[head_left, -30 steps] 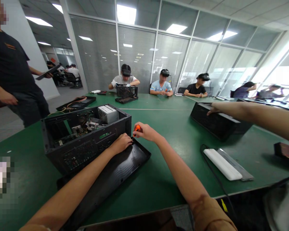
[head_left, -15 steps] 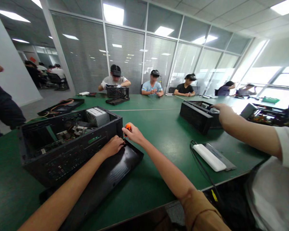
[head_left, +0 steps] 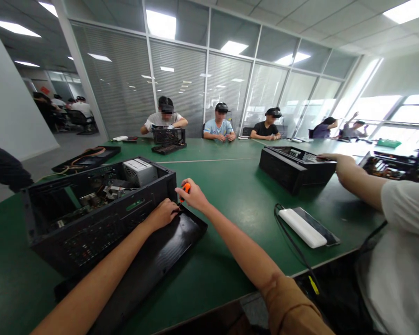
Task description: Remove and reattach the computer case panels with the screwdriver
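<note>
Orange screwdriver [head_left: 186, 187] in right fingers [head_left: 189, 181], tip seemingly at black panel [head_left: 167, 251]

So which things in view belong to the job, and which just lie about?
Apparently in the job:
orange screwdriver, in the right hand
black panel, at the left hand
open computer case

Apparently lying about:
white slab
flat dark item
green basket

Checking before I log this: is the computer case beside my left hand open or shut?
Open: the computer case has no cover on top, so the silver power supply shows.
</note>
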A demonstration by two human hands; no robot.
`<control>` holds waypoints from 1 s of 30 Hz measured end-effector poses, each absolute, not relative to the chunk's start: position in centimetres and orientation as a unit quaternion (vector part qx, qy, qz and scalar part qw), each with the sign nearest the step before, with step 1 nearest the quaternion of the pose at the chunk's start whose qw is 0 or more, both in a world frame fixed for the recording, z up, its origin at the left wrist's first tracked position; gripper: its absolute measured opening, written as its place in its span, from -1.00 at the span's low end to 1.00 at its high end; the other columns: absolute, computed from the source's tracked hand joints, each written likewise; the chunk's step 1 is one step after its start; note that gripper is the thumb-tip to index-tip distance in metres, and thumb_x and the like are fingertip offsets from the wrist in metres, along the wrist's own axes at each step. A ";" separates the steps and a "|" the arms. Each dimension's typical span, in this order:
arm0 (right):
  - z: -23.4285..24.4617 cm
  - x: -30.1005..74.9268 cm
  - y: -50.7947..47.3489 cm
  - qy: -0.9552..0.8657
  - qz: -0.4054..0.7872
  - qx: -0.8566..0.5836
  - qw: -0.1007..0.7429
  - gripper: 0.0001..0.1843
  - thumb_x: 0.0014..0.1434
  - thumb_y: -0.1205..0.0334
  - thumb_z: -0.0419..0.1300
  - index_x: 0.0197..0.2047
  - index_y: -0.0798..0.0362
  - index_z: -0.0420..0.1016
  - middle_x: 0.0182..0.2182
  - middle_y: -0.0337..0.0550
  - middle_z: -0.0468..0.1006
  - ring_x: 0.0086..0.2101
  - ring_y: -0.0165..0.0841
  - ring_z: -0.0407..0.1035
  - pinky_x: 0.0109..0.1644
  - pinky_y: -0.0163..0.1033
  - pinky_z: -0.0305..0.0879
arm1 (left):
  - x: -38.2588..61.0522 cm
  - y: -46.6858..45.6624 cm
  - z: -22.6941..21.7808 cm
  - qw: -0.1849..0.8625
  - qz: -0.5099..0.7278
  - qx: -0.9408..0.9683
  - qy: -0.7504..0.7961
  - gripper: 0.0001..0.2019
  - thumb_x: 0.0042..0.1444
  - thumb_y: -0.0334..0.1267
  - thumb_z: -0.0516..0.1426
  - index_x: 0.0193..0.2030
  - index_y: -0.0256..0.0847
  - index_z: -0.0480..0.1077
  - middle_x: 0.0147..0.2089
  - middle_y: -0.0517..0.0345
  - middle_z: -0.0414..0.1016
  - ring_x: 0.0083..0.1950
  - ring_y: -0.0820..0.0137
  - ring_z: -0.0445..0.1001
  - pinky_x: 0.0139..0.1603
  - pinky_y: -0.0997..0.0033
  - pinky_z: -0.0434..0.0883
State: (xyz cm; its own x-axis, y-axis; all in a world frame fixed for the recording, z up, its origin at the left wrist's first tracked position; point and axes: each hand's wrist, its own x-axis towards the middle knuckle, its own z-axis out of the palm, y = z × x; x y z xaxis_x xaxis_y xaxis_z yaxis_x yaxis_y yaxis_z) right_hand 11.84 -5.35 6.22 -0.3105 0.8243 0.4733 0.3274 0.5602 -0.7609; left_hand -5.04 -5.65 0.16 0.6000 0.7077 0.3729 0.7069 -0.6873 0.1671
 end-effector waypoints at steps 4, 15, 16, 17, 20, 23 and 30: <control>6.4 12.1 -5.3 -0.786 0.308 -0.343 0.411 -0.85 0.08 0.18 0.03 -0.26 0.03 0.20 -0.59 -0.41 0.32 -0.65 -0.54 0.22 -0.55 -0.43 0.17 | -5.0 -5.8 0.2 0.018 0.218 0.887 0.407 -0.86 0.02 -0.37 0.06 -0.30 -0.18 0.44 -0.27 0.11 0.47 -0.22 0.35 0.30 -0.12 0.34 0.22; 6.5 12.5 -5.3 -0.792 0.298 -0.351 0.401 -0.73 0.04 0.05 0.10 -0.31 0.02 0.13 -0.58 -0.39 0.38 -0.69 -0.49 0.30 -0.65 -0.42 0.18 | -5.1 -6.0 0.2 0.045 0.216 0.878 0.425 -0.83 0.02 -0.37 0.07 -0.27 -0.15 0.45 -0.26 0.13 0.47 -0.20 0.36 0.29 -0.13 0.38 0.24; 6.5 12.5 -5.3 -0.786 0.299 -0.360 0.404 -0.72 0.04 0.03 0.10 -0.31 0.01 0.13 -0.57 -0.38 0.38 -0.70 -0.49 0.30 -0.66 -0.42 0.17 | -5.1 -6.1 0.3 0.044 0.215 0.878 0.424 -0.83 0.03 -0.37 0.06 -0.27 -0.15 0.45 -0.25 0.13 0.47 -0.19 0.35 0.29 -0.13 0.38 0.24; 6.4 12.4 -5.3 -0.783 0.299 -0.366 0.405 -0.71 0.03 0.03 0.10 -0.30 0.01 0.13 -0.57 -0.39 0.39 -0.70 -0.50 0.29 -0.66 -0.43 0.16 | -5.1 -6.2 0.4 0.045 0.216 0.879 0.423 -0.83 0.03 -0.37 0.06 -0.27 -0.16 0.45 -0.24 0.12 0.48 -0.19 0.36 0.29 -0.12 0.38 0.23; 6.6 12.5 -5.2 -0.790 0.300 -0.358 0.399 -0.72 0.02 0.08 0.12 -0.26 0.01 0.14 -0.57 -0.40 0.39 -0.67 -0.50 0.31 -0.62 -0.43 0.19 | -5.0 -6.3 0.6 0.050 0.214 0.878 0.426 -0.83 0.04 -0.36 0.05 -0.26 -0.16 0.45 -0.23 0.13 0.48 -0.17 0.36 0.29 -0.10 0.38 0.23; 6.9 12.8 -5.0 -0.806 0.315 -0.329 0.377 -0.78 0.04 0.21 0.09 -0.22 0.02 0.17 -0.55 -0.39 0.40 -0.63 -0.50 0.34 -0.55 -0.43 0.23 | -5.0 -6.4 0.6 0.051 0.206 0.877 0.431 -0.83 0.05 -0.35 0.05 -0.27 -0.16 0.45 -0.23 0.14 0.48 -0.17 0.37 0.29 -0.09 0.39 0.23; 6.8 12.6 -5.4 -0.809 0.270 -0.373 0.366 -0.73 0.01 0.08 0.14 -0.39 0.03 0.14 -0.69 -0.40 0.34 -0.66 -0.47 0.29 -0.56 -0.42 0.15 | -4.8 -6.7 0.9 0.044 0.203 0.870 0.448 -0.85 0.04 -0.35 0.08 -0.26 -0.18 0.45 -0.24 0.11 0.46 -0.16 0.35 0.29 -0.08 0.38 0.24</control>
State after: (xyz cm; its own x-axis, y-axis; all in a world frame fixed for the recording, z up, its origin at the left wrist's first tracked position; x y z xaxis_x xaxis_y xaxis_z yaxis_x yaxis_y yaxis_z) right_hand 12.56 -5.44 6.80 -0.4543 0.8006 0.3907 0.4054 0.5764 -0.7095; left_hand -4.76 -6.66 0.91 0.5167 0.7965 0.3139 0.7609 -0.5953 0.2581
